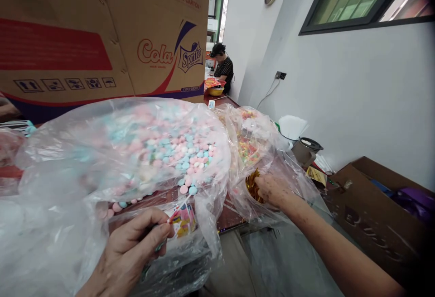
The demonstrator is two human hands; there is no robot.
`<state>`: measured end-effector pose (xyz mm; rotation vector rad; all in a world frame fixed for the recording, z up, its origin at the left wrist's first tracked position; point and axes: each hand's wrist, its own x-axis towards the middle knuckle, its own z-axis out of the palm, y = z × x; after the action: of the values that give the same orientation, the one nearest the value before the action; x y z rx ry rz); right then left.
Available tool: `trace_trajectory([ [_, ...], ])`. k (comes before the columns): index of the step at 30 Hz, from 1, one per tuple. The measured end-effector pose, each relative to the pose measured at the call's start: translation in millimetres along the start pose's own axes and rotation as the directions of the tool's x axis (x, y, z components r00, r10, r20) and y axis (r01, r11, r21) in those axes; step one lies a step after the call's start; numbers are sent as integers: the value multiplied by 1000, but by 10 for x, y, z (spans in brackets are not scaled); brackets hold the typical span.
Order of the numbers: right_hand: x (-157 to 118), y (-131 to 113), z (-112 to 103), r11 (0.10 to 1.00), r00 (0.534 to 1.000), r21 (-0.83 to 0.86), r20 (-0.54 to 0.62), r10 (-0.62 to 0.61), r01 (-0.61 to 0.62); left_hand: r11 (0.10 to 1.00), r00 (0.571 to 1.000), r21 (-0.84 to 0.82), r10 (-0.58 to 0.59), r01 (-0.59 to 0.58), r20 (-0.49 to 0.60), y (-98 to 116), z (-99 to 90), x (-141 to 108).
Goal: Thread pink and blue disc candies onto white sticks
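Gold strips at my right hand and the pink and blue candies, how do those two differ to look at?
The gold strips are shiny and metallic-looking, while the candies are pale pink, blue and white.
The gold strips are thin and bunched together; the candies are small, rounded pieces heaped loosely.
The gold strips make a small clump touching your right hand; the candies form a far larger spread.
Both have clear plastic around them.

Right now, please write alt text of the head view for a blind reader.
A left hand pinches something thin, red and white, while the right hand touches shiny gold strips. Beyond, pink, blue and white pieces lie mostly under clear plastic, before a Cola-Sprite carton.
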<state>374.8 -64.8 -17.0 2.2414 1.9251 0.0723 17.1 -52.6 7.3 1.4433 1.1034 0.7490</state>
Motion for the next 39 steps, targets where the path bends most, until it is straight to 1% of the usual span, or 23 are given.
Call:
trace_trajectory([
  [3,-25,100,-48,995,999,-81,3,51,-51,997,1000,-69,-17,16,-19,35,17,-6],
  [6,-57,144,-111,988,998,-141,-20,54,-56,990,997,-137,-30,20,-70,61,72,-10],
  [10,-89,184,-193,980,996,-191,-67,52,-64,984,996,-179,-35,20,-77,59,117,-1],
  [12,-107,242,-241,977,989,-194,-131,68,-93,978,996,-205,-39,23,-76,37,108,11],
  [13,-117,270,-267,977,979,-180,-186,81,-115,974,996,-224,-39,22,-74,24,100,19],
  [14,-128,283,-296,981,962,-143,-257,92,-131,969,997,-248,-39,19,-73,11,95,28],
  [15,-137,270,-325,989,935,-71,-340,102,-133,961,997,-275,-39,18,-69,0,96,36],
  [16,-145,220,-354,993,899,39,-423,114,-108,952,998,-306,-38,19,-56,-6,107,44],
  [17,-153,125,-382,983,861,178,-491,133,-50,940,999,-340,-35,22,-33,-7,128,50],
  [18,-161,-17,-409,943,826,330,-540,159,34,926,1000,-377,-30,26,-3,-3,160,57],
  [19,-172,-202,-434,869,807,479,-559,190,127,910,999,-414,-19,30,32,4,201,65],
  [20,-189,-420,-457,774,810,598,-549,208,207,892,998,-451,-3,33,65,13,246,74],
  [21,-212,-656,-478,681,825,680,-529,201,270,874,996,-485,13,34,93,21,291,86],
  [22,-238,-894,-498,593,853,739,-497,160,320,857,993,-513,27,35,113,26,331,100],
  [23,-266,-1115,-515,515,870,779,-478,119,357,840,992,-541,36,37,123,29,363,114],
  [24,-290,-1309,-528,453,889,807,-453,65,378,823,991,-566,40,40,127,28,383,128],
  [26,-318,-1586,-545,354,904,842,-427,-23,407,792,994,-610,37,34,104,18,388,149],
  [28,-313,-1720,-544,285,910,865,-399,-109,413,766,997,-643,29,20,66,1,359,156],
  [31,-273,-1765,-525,240,911,884,-355,-212,400,751,1000,-660,16,-5,11,-34,302,148],
  [34,-240,-1764,-516,259,907,880,-334,-257,398,786,998,-617,3,-41,-61,-85,261,143],
  [37,-222,-1781,-504,333,902,847,-335,-271,414,875,984,-474,17,-101,-179,-118,231,160],
  [38,-218,-1790,-492,368,895,821,-355,-271,437,900,977,-423,16,-107,-213,-116,222,173],
  [39,-215,-1798,-476,411,877,776,-398,-268,478,920,971,-379,8,-101,-239,-105,212,190],
])
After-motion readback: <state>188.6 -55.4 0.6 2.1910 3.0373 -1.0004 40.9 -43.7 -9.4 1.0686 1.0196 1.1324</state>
